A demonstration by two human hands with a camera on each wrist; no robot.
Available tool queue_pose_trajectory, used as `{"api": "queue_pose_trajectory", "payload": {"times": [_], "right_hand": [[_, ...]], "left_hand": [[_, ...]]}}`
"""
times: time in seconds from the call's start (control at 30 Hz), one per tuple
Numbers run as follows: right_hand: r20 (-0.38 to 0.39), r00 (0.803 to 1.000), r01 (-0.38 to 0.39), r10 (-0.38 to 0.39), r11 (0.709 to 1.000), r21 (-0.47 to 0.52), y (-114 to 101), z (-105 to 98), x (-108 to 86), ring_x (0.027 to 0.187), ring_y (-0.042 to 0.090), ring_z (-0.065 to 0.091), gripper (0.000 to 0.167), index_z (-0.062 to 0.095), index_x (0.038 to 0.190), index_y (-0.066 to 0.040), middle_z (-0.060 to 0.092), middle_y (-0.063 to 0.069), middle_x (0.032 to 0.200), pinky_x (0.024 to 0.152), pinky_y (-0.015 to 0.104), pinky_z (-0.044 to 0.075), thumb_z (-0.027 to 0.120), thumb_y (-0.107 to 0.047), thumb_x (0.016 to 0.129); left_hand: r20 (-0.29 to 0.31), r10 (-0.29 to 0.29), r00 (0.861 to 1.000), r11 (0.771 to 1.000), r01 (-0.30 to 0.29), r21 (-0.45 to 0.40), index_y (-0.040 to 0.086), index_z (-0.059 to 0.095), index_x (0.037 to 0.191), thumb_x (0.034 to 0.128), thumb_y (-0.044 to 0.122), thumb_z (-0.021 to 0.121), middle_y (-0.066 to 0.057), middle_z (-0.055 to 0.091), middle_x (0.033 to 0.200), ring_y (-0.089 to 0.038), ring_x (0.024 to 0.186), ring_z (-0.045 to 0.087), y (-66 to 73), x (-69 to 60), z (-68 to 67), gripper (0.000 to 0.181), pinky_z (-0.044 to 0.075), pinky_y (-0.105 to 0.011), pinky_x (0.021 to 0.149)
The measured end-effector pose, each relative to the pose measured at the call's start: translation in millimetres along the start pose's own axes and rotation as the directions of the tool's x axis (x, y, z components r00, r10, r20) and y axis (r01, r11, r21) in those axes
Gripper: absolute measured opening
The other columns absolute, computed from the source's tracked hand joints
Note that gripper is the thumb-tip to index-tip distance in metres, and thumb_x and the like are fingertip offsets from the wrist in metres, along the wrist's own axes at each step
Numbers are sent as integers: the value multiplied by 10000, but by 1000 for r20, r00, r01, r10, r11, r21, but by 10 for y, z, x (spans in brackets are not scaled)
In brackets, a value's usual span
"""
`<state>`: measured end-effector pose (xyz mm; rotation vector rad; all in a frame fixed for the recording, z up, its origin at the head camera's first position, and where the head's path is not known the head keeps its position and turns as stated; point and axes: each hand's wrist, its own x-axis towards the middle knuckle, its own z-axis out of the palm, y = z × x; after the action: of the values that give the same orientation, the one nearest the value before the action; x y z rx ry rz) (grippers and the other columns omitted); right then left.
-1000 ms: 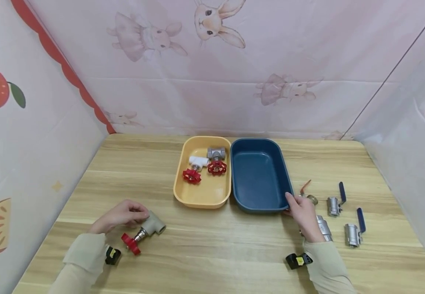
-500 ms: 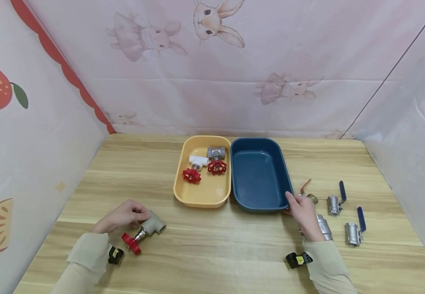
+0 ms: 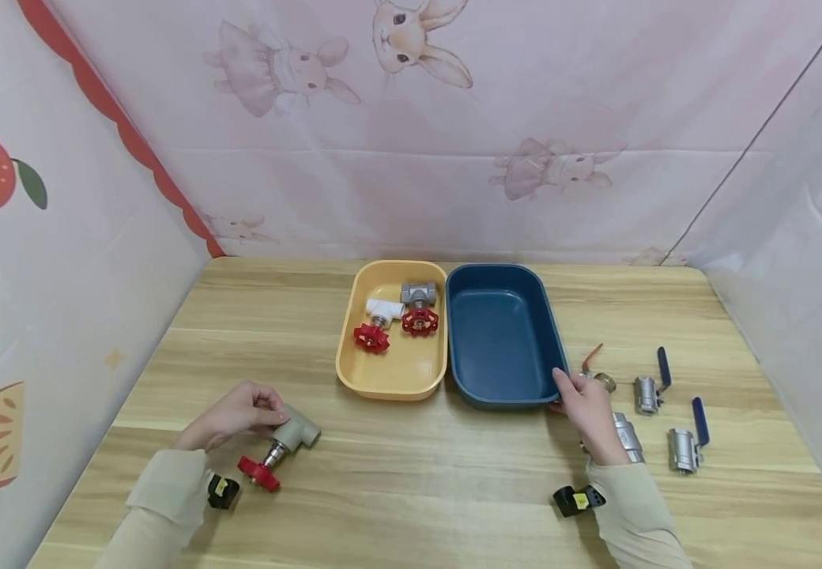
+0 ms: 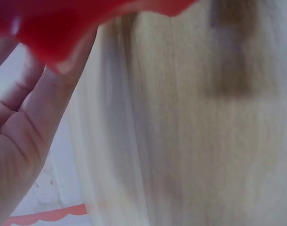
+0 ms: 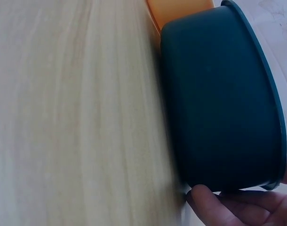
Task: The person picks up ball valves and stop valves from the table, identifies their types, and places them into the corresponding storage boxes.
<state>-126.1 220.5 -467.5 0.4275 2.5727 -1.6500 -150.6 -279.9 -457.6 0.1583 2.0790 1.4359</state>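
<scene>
My left hand [image 3: 240, 411] pinches the end of a grey-beige plastic pipe valve [image 3: 294, 431] at the left of the table. Its red handwheel [image 3: 259, 472] points toward me and looms large at the top of the left wrist view, blurred. Whether the valve touches the table I cannot tell. My right hand [image 3: 587, 411] grips the near right corner of a dark blue tray [image 3: 507, 399], thumb over the rim. In the right wrist view the fingers [image 5: 211, 207] lie under and beside the tray's wall [image 5: 223, 108]. Nothing lies in this tray.
A yellow tray [image 3: 391, 393] adjoins the blue one and contains a white valve [image 3: 385, 310] and a grey metal valve [image 3: 418, 295], both with red handwheels. Right of my right hand lie two blue-lever ball valves [image 3: 646, 395], a larger metal fitting [image 3: 627, 438] and a red-lever brass valve [image 3: 604, 382], partly hidden.
The valve in my left hand has turned slightly, its red handwheel shifting a little to the right. My right hand stays on the blue tray's corner.
</scene>
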Motion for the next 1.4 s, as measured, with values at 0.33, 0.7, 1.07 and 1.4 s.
{"api": "queue_pose_trajectory", "payload": {"times": [0.33,0.7,1.07,1.4], "right_hand": [[9,1000,2,-2,1000,-13,4,-2,-5,946,297,600,478,579,781,89,568,321,1041,732,314,556,394,-306,976],[9,1000,1,-1,1000,-7,-5,-4,-10,949,295,602,475,570,735,61,587,304,1009,735,316,556,401,-313,974],[18,1000,-4,4,1000,5,-5,-1,-14,980,310,583,505,583,827,131,546,336,1093,745,317,551,387,-310,977],[3,1000,2,-2,1000,-14,3,-2,-5,919,257,608,483,581,732,64,607,277,976,720,305,558,404,-315,972]], "left_hand": [[49,16,999,1000,-15,-19,-191,469,1161,835,62,635,-161,618,968,-224,844,604,-2,4,-21,445,560,-392,725],[46,27,999,999,-25,-29,-208,490,1118,833,20,623,-181,615,957,-224,826,605,21,-4,-30,389,566,-368,705],[7,11,1000,999,-10,-49,-181,484,1150,849,110,633,-179,612,1004,-245,858,613,26,-3,-49,445,555,-375,749],[-49,44,998,997,-47,-67,-182,462,1171,848,99,634,-204,608,1051,-240,847,631,110,8,-91,461,549,-378,764]]}}
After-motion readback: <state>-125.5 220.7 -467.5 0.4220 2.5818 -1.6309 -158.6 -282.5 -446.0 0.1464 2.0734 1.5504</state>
